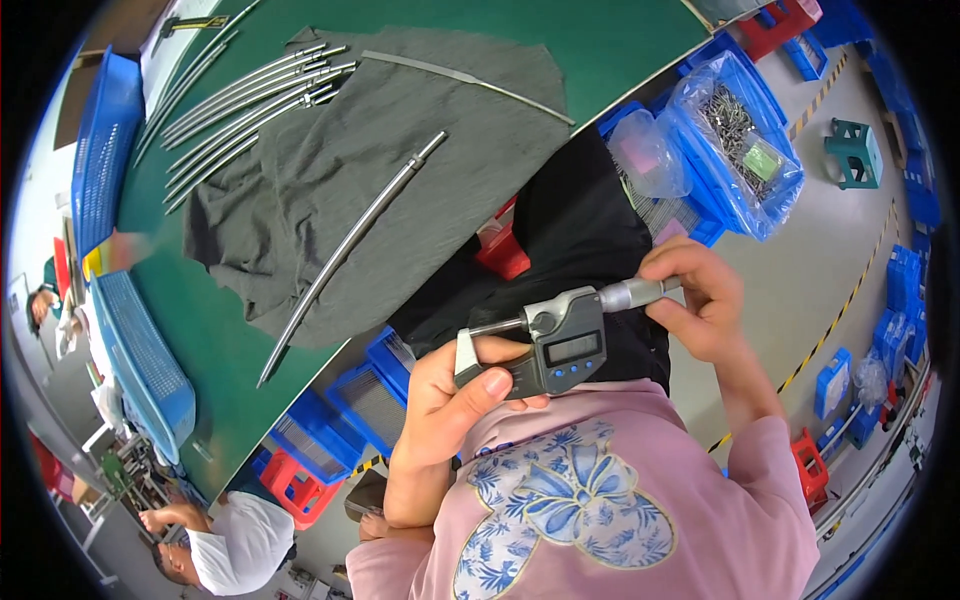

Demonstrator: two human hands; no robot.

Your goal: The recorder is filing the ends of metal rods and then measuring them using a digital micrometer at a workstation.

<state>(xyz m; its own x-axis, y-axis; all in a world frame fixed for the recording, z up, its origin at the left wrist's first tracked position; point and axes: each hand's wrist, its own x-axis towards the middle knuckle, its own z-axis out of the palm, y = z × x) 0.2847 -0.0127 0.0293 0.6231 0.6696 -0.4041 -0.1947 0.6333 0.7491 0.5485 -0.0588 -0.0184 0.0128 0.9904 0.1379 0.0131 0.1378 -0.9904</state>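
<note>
A digital micrometer (568,345) with a dark body, small display and blue buttons is held over my lap. My left hand (452,395) wraps round its frame, thumb in front. With thumb and fingers, my right hand (700,300) pinches the silver thimble at the other end. I see no workpiece between the jaws. On a grey cloth (400,255) to the left lies a long metal rod (350,240) with a stepped, thinner end. A flat thin metal strip (465,77) rests near the cloth's far edge.
Several similar rods (250,100) lie on the green table (640,30) at the far left, near a caliper (195,22). Blue baskets (145,365) line the left side. At right stands a blue bin (780,200) of small metal parts. Another person (235,545) sits at lower left.
</note>
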